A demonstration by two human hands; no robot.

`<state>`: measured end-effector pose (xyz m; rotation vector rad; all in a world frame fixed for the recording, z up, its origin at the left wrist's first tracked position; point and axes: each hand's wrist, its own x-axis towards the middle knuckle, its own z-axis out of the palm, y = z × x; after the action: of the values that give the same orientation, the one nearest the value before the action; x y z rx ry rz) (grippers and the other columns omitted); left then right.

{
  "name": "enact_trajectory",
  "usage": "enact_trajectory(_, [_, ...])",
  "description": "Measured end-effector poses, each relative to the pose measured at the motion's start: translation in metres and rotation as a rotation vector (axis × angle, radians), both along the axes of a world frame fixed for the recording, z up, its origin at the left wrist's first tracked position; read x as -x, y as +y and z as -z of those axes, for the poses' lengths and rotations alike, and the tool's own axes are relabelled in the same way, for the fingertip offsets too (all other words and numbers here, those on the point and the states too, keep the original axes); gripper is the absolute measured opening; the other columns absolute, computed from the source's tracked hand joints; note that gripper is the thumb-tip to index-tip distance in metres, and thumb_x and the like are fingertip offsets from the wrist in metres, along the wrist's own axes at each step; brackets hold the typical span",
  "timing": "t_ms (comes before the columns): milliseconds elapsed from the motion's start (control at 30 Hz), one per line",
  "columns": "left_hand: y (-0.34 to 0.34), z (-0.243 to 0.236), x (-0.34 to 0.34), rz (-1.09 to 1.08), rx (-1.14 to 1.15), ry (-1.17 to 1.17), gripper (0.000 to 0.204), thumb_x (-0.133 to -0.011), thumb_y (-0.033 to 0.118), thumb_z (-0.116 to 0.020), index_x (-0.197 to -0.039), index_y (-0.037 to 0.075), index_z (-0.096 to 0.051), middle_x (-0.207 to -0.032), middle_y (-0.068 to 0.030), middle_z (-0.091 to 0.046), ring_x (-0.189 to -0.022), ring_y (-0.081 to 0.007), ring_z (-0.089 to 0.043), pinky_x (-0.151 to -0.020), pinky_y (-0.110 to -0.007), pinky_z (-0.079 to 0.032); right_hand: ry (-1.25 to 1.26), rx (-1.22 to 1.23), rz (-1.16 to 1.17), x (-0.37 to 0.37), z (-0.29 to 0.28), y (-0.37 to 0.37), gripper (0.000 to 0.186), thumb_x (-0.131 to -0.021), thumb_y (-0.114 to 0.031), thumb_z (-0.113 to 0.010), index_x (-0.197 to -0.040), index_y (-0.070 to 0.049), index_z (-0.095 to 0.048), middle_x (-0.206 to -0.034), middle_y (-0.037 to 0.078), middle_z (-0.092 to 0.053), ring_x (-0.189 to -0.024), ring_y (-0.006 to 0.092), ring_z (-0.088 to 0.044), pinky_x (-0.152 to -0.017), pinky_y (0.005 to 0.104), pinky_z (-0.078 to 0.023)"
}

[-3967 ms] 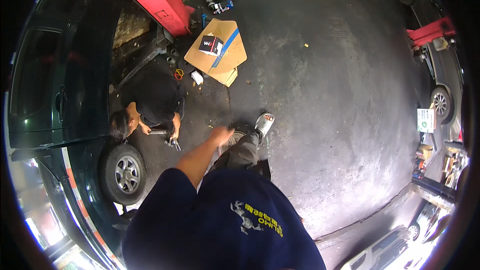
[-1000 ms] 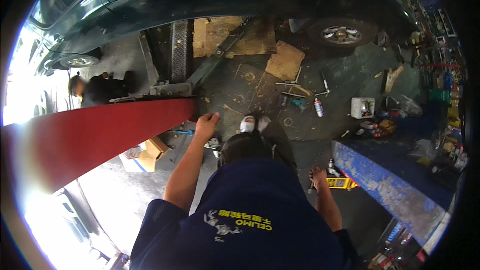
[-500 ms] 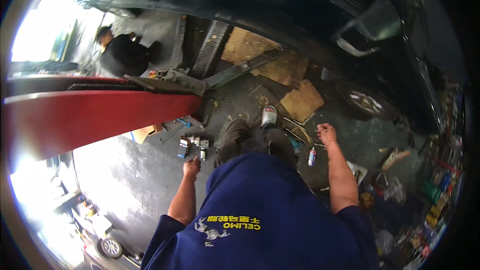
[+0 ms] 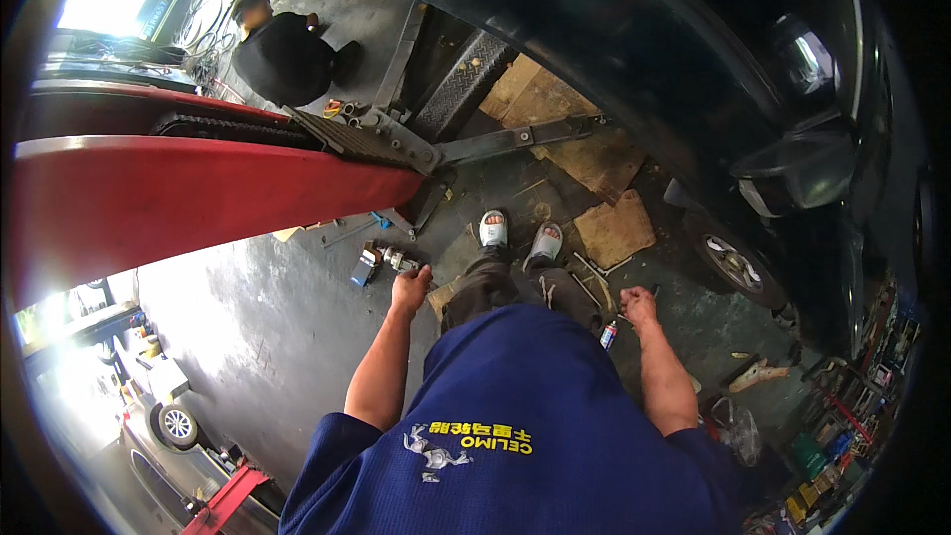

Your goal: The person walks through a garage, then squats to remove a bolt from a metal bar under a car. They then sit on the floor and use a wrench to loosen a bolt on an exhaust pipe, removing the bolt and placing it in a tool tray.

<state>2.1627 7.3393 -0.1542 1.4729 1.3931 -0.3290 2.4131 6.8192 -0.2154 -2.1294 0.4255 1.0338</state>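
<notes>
The left grip [image 4: 411, 290] is narrow, fingers loosely curled; I cannot tell whether it holds anything. Just beyond it, a metal tool [image 4: 400, 260] lies on the floor [image 4: 253, 337], with a blue box [image 4: 363, 270] to its left. The right grip [image 4: 639, 306] is also curled narrow, its contents unclear. Near it, on its left, is a spray can [image 4: 608, 335]; farther beyond lies some cardboard [image 4: 615, 230].
</notes>
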Motion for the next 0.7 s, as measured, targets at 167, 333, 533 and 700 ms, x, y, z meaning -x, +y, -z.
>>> enact_trajectory(167, [0.032, 0.018, 0.002, -0.02, 0.007, -0.007, 0.047, -0.095, 0.043, -0.07, -0.096, -0.003, -0.075, -0.081, -0.0088, -0.072, -0.073, -0.0163, -0.065, -0.068, -0.034, -0.051, 0.076, 0.018, 0.055, 0.027, -0.003, 0.007, 0.016, -0.097, -0.021, -0.069, -0.094, -0.006, -0.063, -0.075, 0.003, -0.064, -0.058, 0.0118, -0.056, -0.05, 0.0283, -0.045])
enact_trajectory(333, [0.032, 0.037, -0.011, 0.179, 0.036, 0.062, 0.045, -0.091, 0.042, -0.072, -0.097, -0.002, -0.075, -0.086, -0.0121, -0.075, -0.08, -0.0212, -0.069, -0.076, -0.038, -0.053, 0.092, 0.046, -0.053, 0.016, -0.033, 0.047, 0.014, -0.092, -0.014, -0.072, -0.098, -0.002, -0.068, -0.079, 0.006, -0.066, -0.067, 0.0153, -0.06, -0.059, 0.0326, -0.048])
enact_trajectory(533, [0.017, 0.057, -0.033, 0.916, 0.112, 0.002, 0.027, -0.084, 0.031, -0.069, -0.1, 0.011, -0.078, -0.099, -0.0139, -0.076, -0.095, -0.0306, -0.074, -0.087, -0.04, -0.057, 0.155, 0.06, -0.527, 0.023, -0.043, 0.106, 0.027, -0.077, -0.017, -0.081, -0.099, -0.004, -0.074, -0.096, 0.013, -0.076, -0.09, 0.0258, -0.072, -0.079, 0.0391, -0.056])
enact_trajectory(700, [0.003, 0.064, -0.046, 1.317, 0.061, 0.274, 0.036, -0.092, 0.033, -0.055, -0.105, 0.008, -0.077, -0.107, -0.0198, -0.074, -0.101, -0.0404, -0.071, -0.088, -0.049, -0.057, 0.161, 0.2, -0.687, 0.044, -0.031, 0.134, 0.022, -0.072, -0.011, -0.082, -0.092, -0.005, -0.077, -0.089, 0.016, -0.076, -0.088, 0.028, -0.073, -0.078, 0.0398, -0.056])
